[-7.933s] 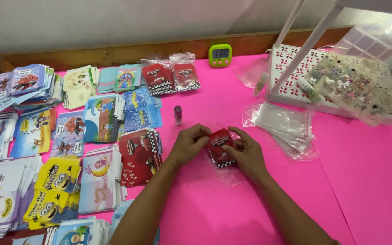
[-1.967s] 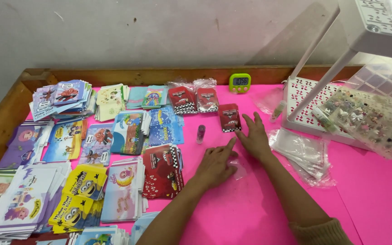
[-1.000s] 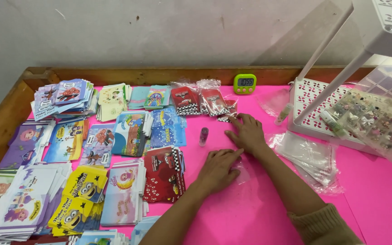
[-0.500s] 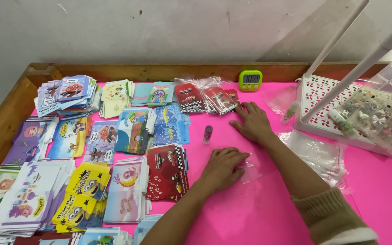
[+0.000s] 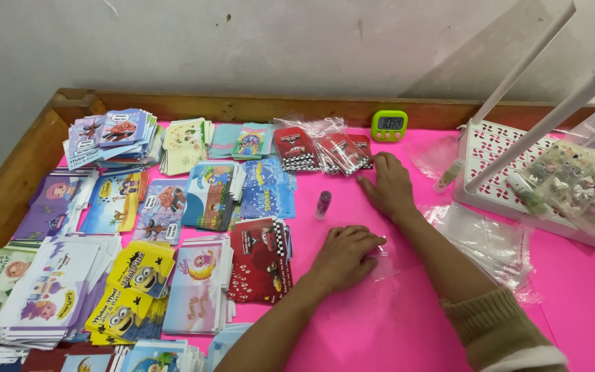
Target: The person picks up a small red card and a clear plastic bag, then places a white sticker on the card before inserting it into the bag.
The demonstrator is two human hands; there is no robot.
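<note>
My right hand (image 5: 388, 184) lies flat with fingers spread at the back of the pink table (image 5: 394, 324). Its fingertips touch a row of red packets in clear bags (image 5: 332, 150). My left hand (image 5: 344, 255) rests nearer to me, fingers curled down on the edge of a loose clear plastic bag (image 5: 387, 253). A small pink tube (image 5: 323, 204) stands upright between the two hands. A stack of red car-print packets (image 5: 259, 258) lies just left of my left hand.
Many stacks of cartoon-print packets (image 5: 125, 207) cover the left half. A green timer (image 5: 389, 125) sits by the wooden rim (image 5: 242, 107). At right are a white perforated tray (image 5: 494, 148), a clear box of small trinkets (image 5: 580, 186) and a pile of clear bags (image 5: 483, 238).
My right hand carried a bagged red packet from the middle of the table to the row at the back and laid it there. My left hand stayed on the clear bag.
</note>
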